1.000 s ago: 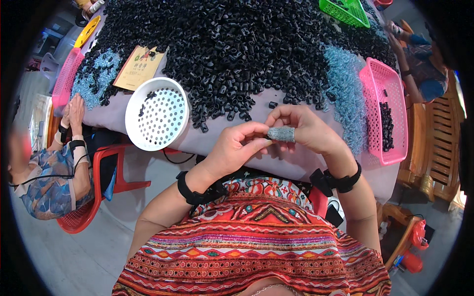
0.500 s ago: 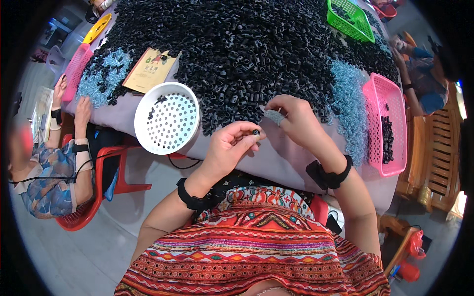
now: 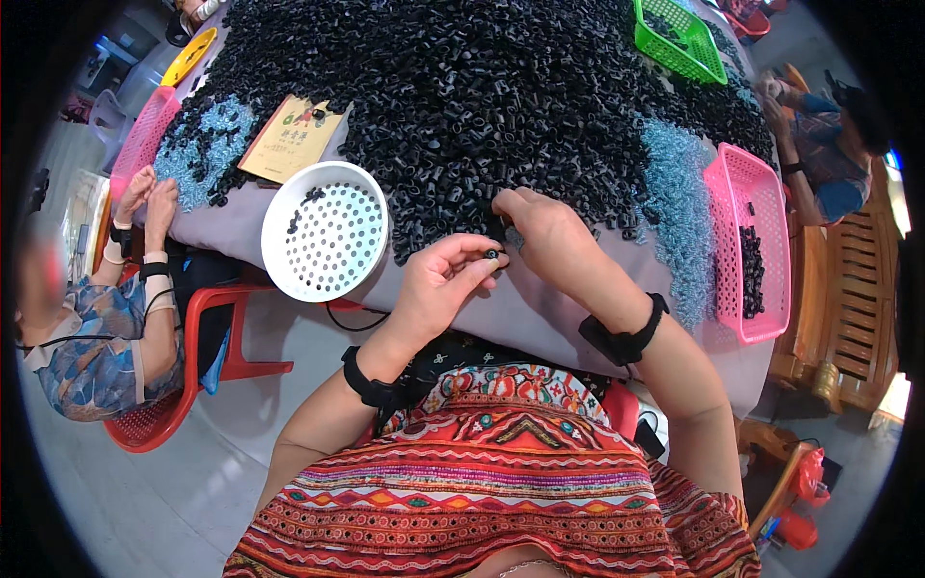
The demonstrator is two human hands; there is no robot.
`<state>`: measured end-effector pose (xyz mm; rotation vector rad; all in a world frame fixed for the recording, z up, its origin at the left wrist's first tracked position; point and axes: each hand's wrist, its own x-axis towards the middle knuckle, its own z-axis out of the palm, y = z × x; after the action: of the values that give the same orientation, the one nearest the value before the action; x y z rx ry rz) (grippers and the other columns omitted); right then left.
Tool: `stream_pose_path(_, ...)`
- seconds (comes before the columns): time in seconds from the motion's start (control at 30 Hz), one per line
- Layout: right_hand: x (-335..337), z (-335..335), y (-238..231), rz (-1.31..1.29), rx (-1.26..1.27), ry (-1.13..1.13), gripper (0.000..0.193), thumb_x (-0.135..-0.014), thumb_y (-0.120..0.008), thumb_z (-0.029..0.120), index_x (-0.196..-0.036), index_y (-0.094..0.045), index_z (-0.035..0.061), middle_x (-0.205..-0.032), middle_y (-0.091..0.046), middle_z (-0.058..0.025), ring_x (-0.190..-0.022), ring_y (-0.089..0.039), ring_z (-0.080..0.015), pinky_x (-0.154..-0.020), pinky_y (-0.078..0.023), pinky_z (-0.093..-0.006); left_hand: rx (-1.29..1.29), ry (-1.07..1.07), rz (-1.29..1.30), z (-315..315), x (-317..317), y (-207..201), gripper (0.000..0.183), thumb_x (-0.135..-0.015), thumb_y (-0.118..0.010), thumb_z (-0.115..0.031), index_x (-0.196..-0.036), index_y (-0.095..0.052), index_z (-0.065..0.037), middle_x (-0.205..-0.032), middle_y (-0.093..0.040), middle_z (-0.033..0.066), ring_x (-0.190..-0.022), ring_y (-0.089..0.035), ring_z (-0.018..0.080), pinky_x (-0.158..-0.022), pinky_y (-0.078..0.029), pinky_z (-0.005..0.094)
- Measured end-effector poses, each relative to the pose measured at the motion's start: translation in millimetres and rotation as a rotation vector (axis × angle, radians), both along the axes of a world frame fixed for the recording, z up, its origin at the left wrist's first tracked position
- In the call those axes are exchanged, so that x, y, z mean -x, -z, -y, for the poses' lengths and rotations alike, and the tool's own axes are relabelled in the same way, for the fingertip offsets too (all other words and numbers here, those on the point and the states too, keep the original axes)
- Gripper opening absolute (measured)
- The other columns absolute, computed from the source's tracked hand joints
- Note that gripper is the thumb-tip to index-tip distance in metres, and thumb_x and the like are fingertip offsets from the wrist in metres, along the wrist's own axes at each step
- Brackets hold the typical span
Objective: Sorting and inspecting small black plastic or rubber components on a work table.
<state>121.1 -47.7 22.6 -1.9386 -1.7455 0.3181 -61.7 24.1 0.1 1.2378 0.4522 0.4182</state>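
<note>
Between the thumb and fingertips of my left hand (image 3: 441, 284) is a small black ring-shaped part (image 3: 492, 254), held over the near edge of the table. Just to its right, my right hand (image 3: 549, 236) is closed, palm down, with its fingertips at the near edge of a wide heap of small black plastic parts (image 3: 482, 116). A greyish patch (image 3: 515, 238) shows by the right fingers; what they pinch is hidden. On the right, a pile of small clear bluish pieces (image 3: 676, 207) borders the black heap.
A white perforated bowl (image 3: 325, 279) with few black parts stands left, beside a yellow booklet (image 3: 297, 144). The pink basket (image 3: 776, 250) at right holds black parts; a green basket (image 3: 708, 67) stands farther back. People sit at both sides, one on a red chair (image 3: 198, 385).
My right hand has moved left, to the heap's edge near my left hand. The left hand stays nearly still with the black part. The person at left has brought both hands together.
</note>
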Motion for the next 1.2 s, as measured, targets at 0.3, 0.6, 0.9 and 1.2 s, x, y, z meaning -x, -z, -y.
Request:
stream_pose_path(0.3,-18.0,33.0,-13.8,-0.543,0.042,0.105,0.033,-0.073,-0.063,-0.011,-0.104,-0.061,0.0005,-0.093,-0.064,-0.0087,-0.084,-0.064,-0.0189,-0.074,-0.052,-0.0309,-0.057,0.077,-0.106,4.3,-12.4,-1.9,0.02,-0.095,-0.06,-0.005,-0.114,-0.061,0.003,-0.101,-0.07,0.0098,-0.08,-0.065,0.0102,-0.074,-0.054,0.0238)
stream_pose_path(0.6,-11.0,51.8,-18.6,-0.979,0.091,0.112,0.016,-0.082,-0.071,-0.005,-0.098,-0.068,-0.0019,-0.098,-0.064,-0.0037,-0.093,-0.064,-0.012,-0.079,-0.053,-0.0249,-0.081,0.126,-0.12,12.0,-25.6,-10.7,0.017,-0.094,-0.061,-0.003,-0.109,-0.063,0.003,-0.094,-0.069,0.0066,-0.077,-0.064,0.0096,-0.071,-0.053,0.0234)
stream_pose_path(0.9,-5.0,58.6,-14.2,-0.985,-0.042,0.098,0.025,-0.079,-0.062,-0.012,-0.101,-0.071,-0.0028,-0.099,-0.064,-0.0072,-0.098,-0.064,-0.0179,-0.085,-0.052,-0.0285,0.063,0.129,-0.091,12.0,-25.7,-5.5,0.014,-0.096,-0.059,-0.008,-0.106,-0.063,0.002,-0.093,-0.07,0.0089,-0.075,-0.064,0.0103,-0.069,-0.055,0.0251)
stream_pose_path(1.2,9.2,61.1,-22.8,-0.521,-0.179,0.144,0.03,-0.072,-0.066,-0.007,-0.099,-0.071,0.0028,-0.099,-0.062,-0.0146,-0.091,-0.064,-0.0303,-0.078,-0.052,-0.0366,0.183,0.093,-0.053,14.7,-32.4,-8.1,0.015,-0.095,-0.058,-0.007,-0.106,-0.064,0.002,-0.089,-0.069,0.0057,-0.074,-0.063,0.0087,-0.065,-0.052,0.0229)
